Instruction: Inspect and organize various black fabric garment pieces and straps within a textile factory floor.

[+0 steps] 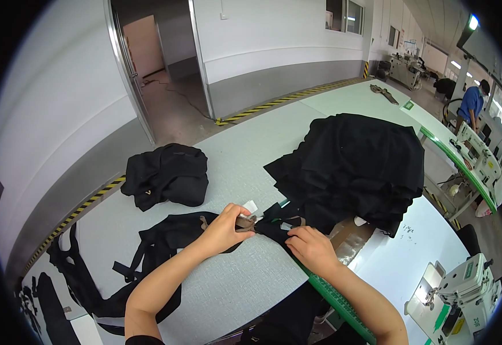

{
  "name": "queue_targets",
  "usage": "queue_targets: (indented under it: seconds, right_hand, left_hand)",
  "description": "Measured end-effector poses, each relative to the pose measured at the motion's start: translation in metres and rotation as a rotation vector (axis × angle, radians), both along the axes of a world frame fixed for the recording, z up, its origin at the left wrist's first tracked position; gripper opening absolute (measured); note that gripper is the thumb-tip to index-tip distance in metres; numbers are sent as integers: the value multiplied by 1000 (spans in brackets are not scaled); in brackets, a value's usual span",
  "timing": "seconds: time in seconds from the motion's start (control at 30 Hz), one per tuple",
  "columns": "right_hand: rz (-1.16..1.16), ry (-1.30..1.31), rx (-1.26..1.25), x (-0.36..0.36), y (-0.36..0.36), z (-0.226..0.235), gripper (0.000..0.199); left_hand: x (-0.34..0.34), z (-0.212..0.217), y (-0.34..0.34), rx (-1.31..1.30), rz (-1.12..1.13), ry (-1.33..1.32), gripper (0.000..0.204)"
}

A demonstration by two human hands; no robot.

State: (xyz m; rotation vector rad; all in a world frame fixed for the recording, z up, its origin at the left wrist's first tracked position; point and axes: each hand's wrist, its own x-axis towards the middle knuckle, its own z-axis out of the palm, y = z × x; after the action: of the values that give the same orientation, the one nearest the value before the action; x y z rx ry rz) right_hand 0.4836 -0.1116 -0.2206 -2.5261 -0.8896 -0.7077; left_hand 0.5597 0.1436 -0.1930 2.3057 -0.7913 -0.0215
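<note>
Left hand (228,226) closed in a pinch on the brown strap end (245,222) of the black strapped garment (164,241), lying flat on the grey surface (245,282) at roughly 6 o'clock of the view. Right hand (311,247) pressed flat, fingers curled down, on the dark fabric just at 3 o'clock of the left hand; grip on anything underneath cannot be told. Small white tag (251,206) just at 12 o'clock of the pinch. Large stack of black pieces (354,167) at 1 o'clock, separate black bundle (167,175) at 11 o'clock. For a clean result: keep strap flat and untwisted, hold fabric taut between both hands, keep loose straps at 8 o'clock clear of the working spot.
</note>
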Motion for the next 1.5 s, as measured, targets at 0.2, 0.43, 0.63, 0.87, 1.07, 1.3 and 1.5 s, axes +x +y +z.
queue_targets:
  seconds: [0.2,0.43,0.63,0.87,1.07,1.3,1.5]
  right_hand:
    - [-195,347,318,3,6,6,23]
    - [-247,428,510,14,10,10,21]
    - [-210,343,528,23,5,15,14]
    - [-236,535,830,35,-1,9,11]
    - [-200,690,1062,30,-10,13,20]
    - [-154,447,556,13,-5,15,11]
    - [-78,224,277,17,-4,5,15]
  left_hand:
    - [3,2,5,-65,-75,96,37]
    - [12,6,-7,15,-111,-45,23]
    - [19,22,-13,202,-221,59,26]
    - [17,12,-28,243,-239,115,32]
    - [21,-15,-27,72,-160,40,29]
    - [14,-8,-33,-28,-121,48,28]
    - [14,-10,-33,-82,-119,58,26]
